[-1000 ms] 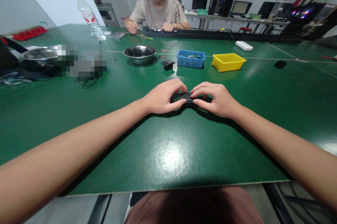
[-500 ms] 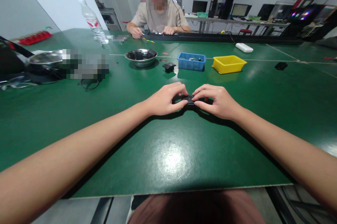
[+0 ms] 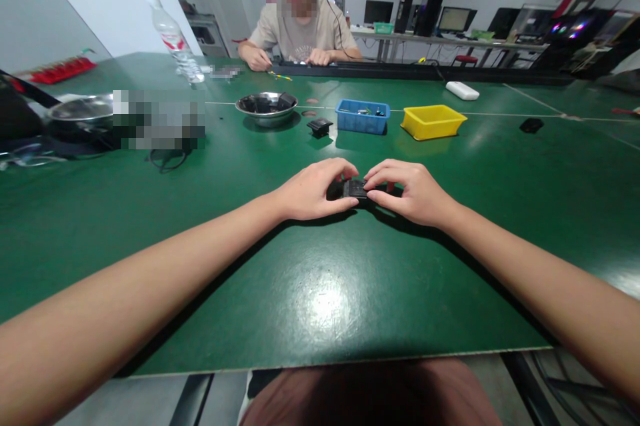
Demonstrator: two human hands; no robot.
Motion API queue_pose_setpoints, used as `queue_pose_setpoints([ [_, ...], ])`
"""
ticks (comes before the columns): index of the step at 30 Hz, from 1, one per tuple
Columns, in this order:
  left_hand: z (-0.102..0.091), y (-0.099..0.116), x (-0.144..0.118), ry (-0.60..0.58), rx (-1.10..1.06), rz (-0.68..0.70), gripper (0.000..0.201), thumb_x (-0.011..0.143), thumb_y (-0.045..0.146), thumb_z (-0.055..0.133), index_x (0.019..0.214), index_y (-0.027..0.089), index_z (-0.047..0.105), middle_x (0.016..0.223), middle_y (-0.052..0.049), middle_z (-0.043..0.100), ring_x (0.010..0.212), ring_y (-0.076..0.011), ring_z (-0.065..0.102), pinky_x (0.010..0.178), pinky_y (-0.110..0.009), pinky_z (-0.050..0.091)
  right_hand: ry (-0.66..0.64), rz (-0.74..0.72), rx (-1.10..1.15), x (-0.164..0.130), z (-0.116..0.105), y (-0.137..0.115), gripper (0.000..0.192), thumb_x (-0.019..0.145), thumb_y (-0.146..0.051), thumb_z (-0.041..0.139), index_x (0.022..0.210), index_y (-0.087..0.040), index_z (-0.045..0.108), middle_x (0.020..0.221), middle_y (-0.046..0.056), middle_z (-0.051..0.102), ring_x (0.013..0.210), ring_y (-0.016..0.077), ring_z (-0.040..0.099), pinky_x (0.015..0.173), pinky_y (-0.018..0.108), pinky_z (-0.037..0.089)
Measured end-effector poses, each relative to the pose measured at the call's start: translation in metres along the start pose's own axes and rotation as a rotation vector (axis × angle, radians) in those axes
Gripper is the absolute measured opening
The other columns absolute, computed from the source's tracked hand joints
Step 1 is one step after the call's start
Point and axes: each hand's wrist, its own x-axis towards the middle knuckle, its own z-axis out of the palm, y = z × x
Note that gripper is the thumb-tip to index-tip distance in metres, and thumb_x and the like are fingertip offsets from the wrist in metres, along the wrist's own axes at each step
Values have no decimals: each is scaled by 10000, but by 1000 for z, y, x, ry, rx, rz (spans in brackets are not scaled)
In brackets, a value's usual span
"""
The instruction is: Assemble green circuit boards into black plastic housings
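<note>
Single view, head-mounted. The camera looks forward and down along both forearms onto the green table (image 3: 320, 293), whose near edge runs across the bottom of the frame. The hands sit close, at centre. The far field takes in a seated person (image 3: 300, 26) opposite and desks with monitors (image 3: 453, 16).

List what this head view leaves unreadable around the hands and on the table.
- Small black part: mostly covered by the left hand and right hand; its shape is unclear.
- Blue bin contents: too small to identify.
- Steel bowl contents: dark and too distant.
- Patch left of the bowl: pixelated.
- Green table: near edge cuts off the lap.
</note>
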Motion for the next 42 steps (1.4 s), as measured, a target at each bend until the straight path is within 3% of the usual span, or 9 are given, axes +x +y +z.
queue_pose_setpoints([
  [6,1,1,1,-53,27,15,348,861,450,644,1061,166,654,1016,-90,710,929,-233,668,825,-337,508,74,205,75,0,4,2,172,853,-270,678,981,-176,742,932,56,760,748,161,656,643,275,509],
  [11,-1,3,-1,4,68,44,331,854,389,639,1094,161,634,995,-82,713,894,-221,671,797,-319,507,100,367,294,0,11,9,262,841,-342,696,1021,-156,732,931,65,771,826,190,697,746,324,551],
  [15,-2,4,-2,87,151,124,325,882,360,613,1137,158,610,1035,-103,706,948,-229,662,840,-333,509,80,422,503,1,13,7,315,842,-406,712,1036,-158,723,906,56,761,749,172,684,626,288,551],
  [20,-1,11,-2,147,145,147,333,889,343,614,1172,167,593,1070,-108,709,987,-237,666,894,-362,519,66,421,678,1,14,-1,402,795,-468,783,1057,-178,690,818,25,745,712,176,703,608,285,568],
  [25,3,20,-2,228,-116,40,487,849,375,668,1274,168,552,1203,-109,695,1045,-233,679,907,-348,538,173,345,609,1,14,-3,413,787,-468,804,1061,-189,671,994,53,766,878,200,728,761,328,604],
  [29,4,20,-1,222,-235,-72,367,921,449,590,1135,155,642,1043,-84,735,907,-209,687,790,-319,539,198,330,608,0,15,-4,445,778,-441,820,1115,-189,673,1076,72,770,991,224,730,871,371,601],
  [42,2,20,-2,252,-138,-31,306,918,428,599,1034,154,669,937,-64,720,847,-189,661,790,-306,509,174,337,638,-1,16,-4,403,750,-423,837,1049,-180,721,1033,67,779,943,222,730,863,381,598],
])
